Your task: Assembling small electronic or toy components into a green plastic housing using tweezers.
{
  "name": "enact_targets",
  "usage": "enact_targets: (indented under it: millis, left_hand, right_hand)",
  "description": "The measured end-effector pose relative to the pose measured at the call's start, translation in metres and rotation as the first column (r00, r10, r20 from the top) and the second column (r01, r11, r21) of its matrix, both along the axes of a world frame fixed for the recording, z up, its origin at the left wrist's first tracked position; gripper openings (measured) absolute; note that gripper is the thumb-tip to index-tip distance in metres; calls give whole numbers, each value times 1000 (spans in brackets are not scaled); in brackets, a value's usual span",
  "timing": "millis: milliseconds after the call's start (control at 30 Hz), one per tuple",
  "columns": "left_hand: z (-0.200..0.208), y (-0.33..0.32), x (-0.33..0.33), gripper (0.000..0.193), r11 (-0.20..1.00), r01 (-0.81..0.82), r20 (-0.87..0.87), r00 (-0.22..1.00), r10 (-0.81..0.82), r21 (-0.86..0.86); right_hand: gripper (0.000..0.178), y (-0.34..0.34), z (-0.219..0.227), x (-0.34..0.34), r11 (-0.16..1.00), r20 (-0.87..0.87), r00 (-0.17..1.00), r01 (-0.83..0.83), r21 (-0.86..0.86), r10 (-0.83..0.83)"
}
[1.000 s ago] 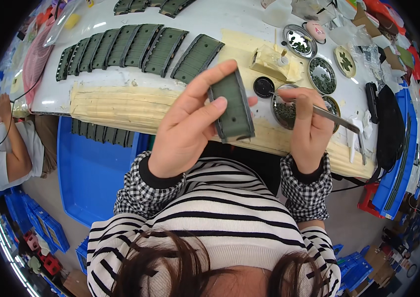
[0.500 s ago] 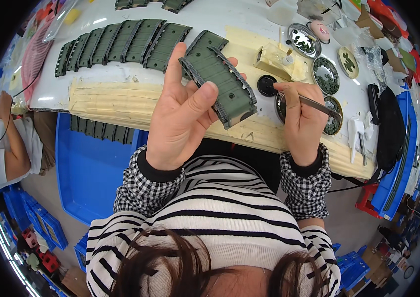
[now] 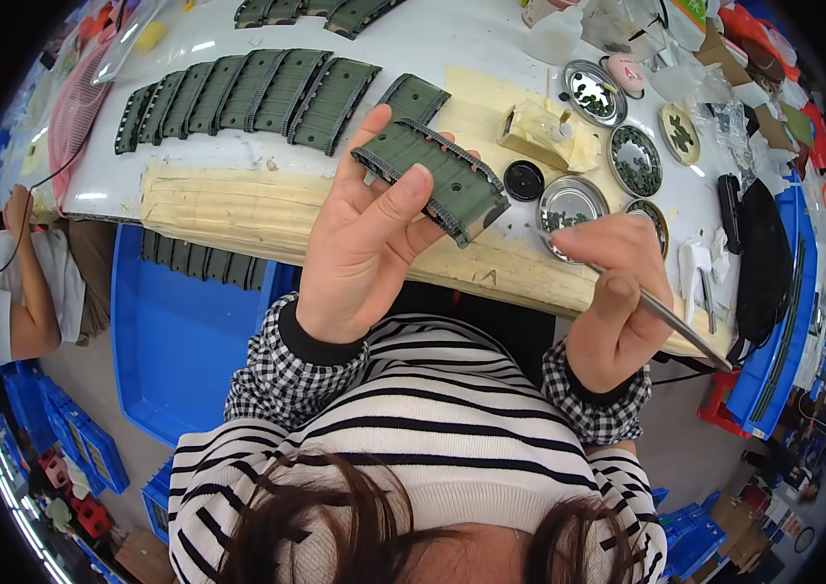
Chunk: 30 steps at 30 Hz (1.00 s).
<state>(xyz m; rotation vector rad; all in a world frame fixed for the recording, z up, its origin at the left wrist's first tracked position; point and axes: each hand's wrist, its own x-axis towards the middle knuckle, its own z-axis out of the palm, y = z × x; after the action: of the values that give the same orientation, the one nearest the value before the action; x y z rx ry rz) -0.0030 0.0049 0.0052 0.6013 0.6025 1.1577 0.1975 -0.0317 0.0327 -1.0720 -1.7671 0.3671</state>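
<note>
My left hand (image 3: 347,248) grips a curved green plastic panel (image 3: 427,173) with ridged dark edges and a dark patch at one end. The panel is raised and tilted over the table's front edge. In my right hand (image 3: 625,292) is a pair of metal tweezers (image 3: 680,329), pinched between thumb and fingers. Their tip end points to the front rim of a round metal dish (image 3: 569,193) containing small dark green pieces. Whether the tips hold anything is too small to tell. Behind the held panel lies a similar green panel (image 3: 420,97).
A row of green panels (image 3: 262,92) lies at left. Around the dish are a black round lid (image 3: 524,181), a yellowish block (image 3: 530,136) with a small bottle, and several dishes of green pieces. A blue crate (image 3: 189,341) stands below the table; another person's arm (image 3: 33,243) is at left.
My right hand has moved right and toward me with the tweezers, uncovering the dish it hid. My left hand has tilted the panel flatter.
</note>
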Motion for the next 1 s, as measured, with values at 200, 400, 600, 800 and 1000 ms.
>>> enact_targets:
  millis: [200,400,600,800,1000]
  left_hand:
    - [0,-2,5,58,1000,6,19,1000,-6,-25]
    - [0,-3,7,58,1000,0,32,999,0,-8]
    - [1,-4,7,59,1000,-17,27,1000,17,-2]
    - [1,-4,8,59,1000,-15,29,999,15,5]
    - [1,-4,8,58,1000,-15,38,999,15,-3]
  right_hand:
    - [18,-7,-1,-15,982,-161,978,-153,-108,135]
    - [17,-7,-2,-19,979,-136,983,-145,-142,126]
    - [16,-6,-1,-20,982,-102,988,-129,-138,115]
    - [16,-6,-2,-22,983,-127,987,-120,-140,103]
    - [14,-5,-2,-22,987,-63,993,-109,-116,102]
